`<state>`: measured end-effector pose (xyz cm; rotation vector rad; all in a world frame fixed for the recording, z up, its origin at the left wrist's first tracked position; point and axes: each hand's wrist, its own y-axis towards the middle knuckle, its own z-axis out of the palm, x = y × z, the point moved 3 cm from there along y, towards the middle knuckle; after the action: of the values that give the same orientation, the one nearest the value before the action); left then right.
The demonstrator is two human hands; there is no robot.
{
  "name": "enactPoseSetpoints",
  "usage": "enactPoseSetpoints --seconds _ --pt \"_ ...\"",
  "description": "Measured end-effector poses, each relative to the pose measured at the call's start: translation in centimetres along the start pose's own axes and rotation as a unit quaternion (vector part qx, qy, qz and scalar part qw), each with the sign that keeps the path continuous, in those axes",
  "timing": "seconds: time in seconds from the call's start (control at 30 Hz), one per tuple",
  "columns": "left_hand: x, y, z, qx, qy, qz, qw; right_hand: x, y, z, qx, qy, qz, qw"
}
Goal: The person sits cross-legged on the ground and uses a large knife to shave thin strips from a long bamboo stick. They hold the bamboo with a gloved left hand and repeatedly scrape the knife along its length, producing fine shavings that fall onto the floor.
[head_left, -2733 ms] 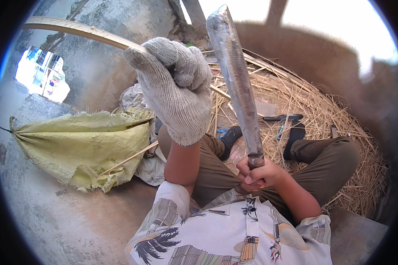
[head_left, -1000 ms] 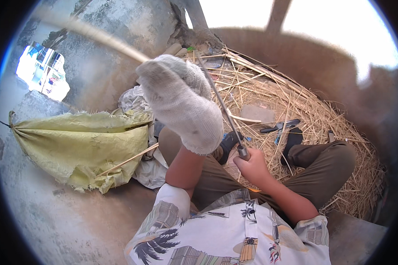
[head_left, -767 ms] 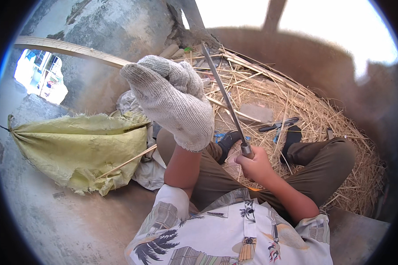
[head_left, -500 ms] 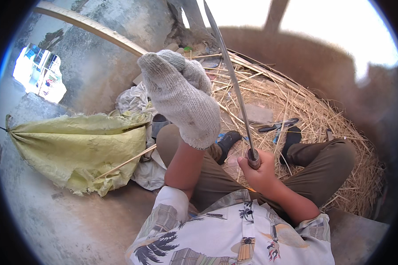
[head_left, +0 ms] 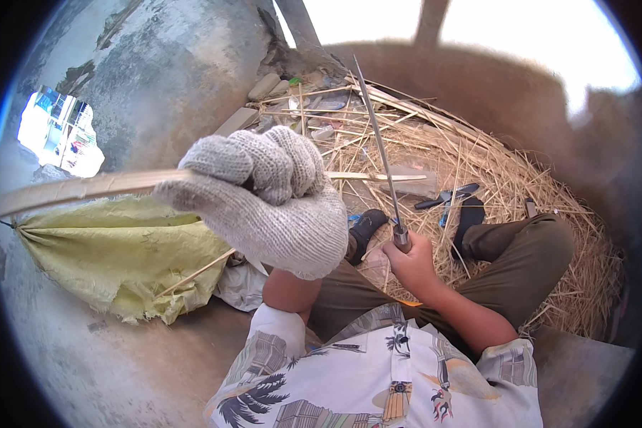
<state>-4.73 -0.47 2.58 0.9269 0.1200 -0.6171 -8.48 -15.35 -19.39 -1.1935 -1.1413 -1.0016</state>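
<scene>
My left hand (head_left: 264, 200), in a knitted white glove, is closed around a long pale bamboo strip (head_left: 93, 187). The strip runs nearly level, from the far left through the fist to a thin end just right of the knife's blade. My bare right hand (head_left: 411, 265) grips the short handle of a long, narrow-bladed knife (head_left: 380, 143). Its blade points up and away, leaning slightly left. Strip and blade cross in the picture near the strip's thin end; whether they touch I cannot tell.
Thin shavings and split strips (head_left: 542, 221) cover the floor ahead and right, around my feet. A flat block (head_left: 414, 189) and a black-handled tool (head_left: 446, 196) lie there. A yellow woven sack (head_left: 114, 257) lies left, below a rough wall (head_left: 171, 78) with a hole.
My left hand has lowered and turned, swinging the bamboo strip from a slant to nearly level, its thin end now by the blade. The knife has tipped farther forward in my right hand.
</scene>
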Motion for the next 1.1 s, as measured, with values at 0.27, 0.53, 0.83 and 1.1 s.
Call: enactPoseSetpoints --seconds 0.27,0.53,0.83,1.1 --pt "6.9 -1.2 -1.9 -0.063 0.103 -0.008 0.993 -1.6 1.6 -0.4 -0.034 0.019 -0.024 0.999" --pt "7.3 -0.8 -1.9 -0.019 0.133 -0.069 0.988 -1.7 2.8 -1.7 -0.034 0.047 0.045 0.997" --pt "7.6 -0.9 -2.4 0.033 0.099 -0.130 0.986 -6.9 4.6 -0.3 0.005 -0.035 0.009 0.999" --pt "7.3 0.3 -3.5 -0.040 0.074 -0.081 0.993 -4.4 4.5 -0.4 0.046 0.032 0.135 0.989"
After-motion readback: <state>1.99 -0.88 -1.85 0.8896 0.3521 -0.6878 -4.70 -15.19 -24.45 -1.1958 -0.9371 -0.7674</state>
